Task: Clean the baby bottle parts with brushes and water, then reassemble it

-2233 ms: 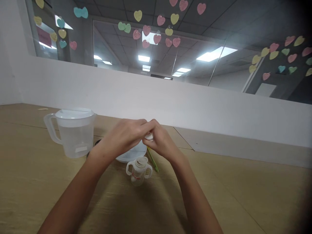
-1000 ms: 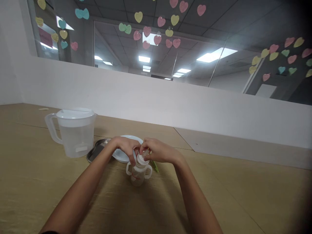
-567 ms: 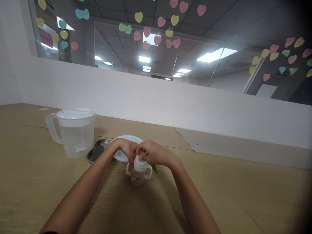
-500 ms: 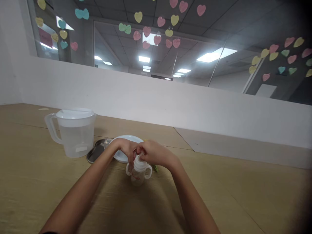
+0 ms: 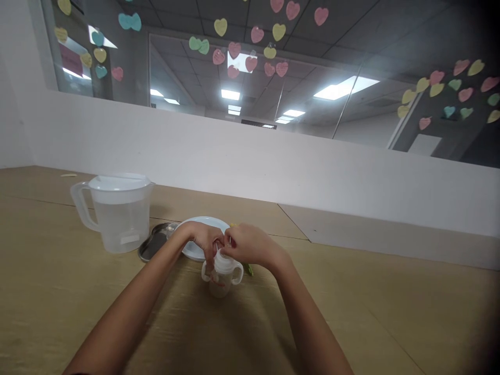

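A clear baby bottle (image 5: 220, 285) with a white collar and two side handles stands upright on the table in front of me. My left hand (image 5: 209, 243) is closed around its left side near the neck, fingers pointing down. My right hand (image 5: 244, 245) is over the top of the bottle, with thumb and fingertips pinched together just above the collar. Whatever lies in that pinch is mostly hidden by the fingers. A thin pale piece shows between both hands at the bottle's mouth. Behind the hands lies a white plate (image 5: 192, 254), partly covered by them.
A translucent lidded pitcher (image 5: 123, 221) of clear liquid stands to the left. Beside it is a metal kidney dish (image 5: 150, 250) with a small clear item at its edge. Something green (image 5: 249, 270) pokes out right of the bottle. A white wall (image 5: 234, 156) rises behind the table.
My right hand has shifted slightly to the right over the bottle's top. My left hand and the bottle look almost unmoved.
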{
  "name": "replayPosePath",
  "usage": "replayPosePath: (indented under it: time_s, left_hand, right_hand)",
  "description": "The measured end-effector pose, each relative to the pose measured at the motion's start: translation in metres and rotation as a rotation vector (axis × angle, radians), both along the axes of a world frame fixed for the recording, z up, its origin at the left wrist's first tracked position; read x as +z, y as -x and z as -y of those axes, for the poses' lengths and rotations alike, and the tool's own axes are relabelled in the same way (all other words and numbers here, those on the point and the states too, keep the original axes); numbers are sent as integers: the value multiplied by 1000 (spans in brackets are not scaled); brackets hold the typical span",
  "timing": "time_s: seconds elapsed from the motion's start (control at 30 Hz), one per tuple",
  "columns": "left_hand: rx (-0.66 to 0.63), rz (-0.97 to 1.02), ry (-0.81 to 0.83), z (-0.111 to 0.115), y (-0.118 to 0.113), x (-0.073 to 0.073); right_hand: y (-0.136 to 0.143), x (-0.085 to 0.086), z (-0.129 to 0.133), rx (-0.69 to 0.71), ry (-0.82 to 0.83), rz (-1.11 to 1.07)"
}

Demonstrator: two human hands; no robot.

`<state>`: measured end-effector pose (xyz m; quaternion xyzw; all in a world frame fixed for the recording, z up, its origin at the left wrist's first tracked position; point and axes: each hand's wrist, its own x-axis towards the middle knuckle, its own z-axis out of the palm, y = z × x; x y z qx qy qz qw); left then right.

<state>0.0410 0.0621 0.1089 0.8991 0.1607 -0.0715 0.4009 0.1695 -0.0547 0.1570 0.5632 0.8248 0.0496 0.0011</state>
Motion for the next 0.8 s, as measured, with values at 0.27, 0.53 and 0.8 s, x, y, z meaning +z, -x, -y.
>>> replayPosePath:
  time_s: [0.27,0.53,0.8]
  left_hand:
    - [12,8,50,-2,1,-3]
    - [57,-60,-88,2,3,3]
    - [152,-80,-183,0,0,1]
  right_hand:
    - [8,0,1,-68,-22,43]
    - [3,-9,-4,-2,83,-14]
    - [6,-17,-15,-8,137,-149]
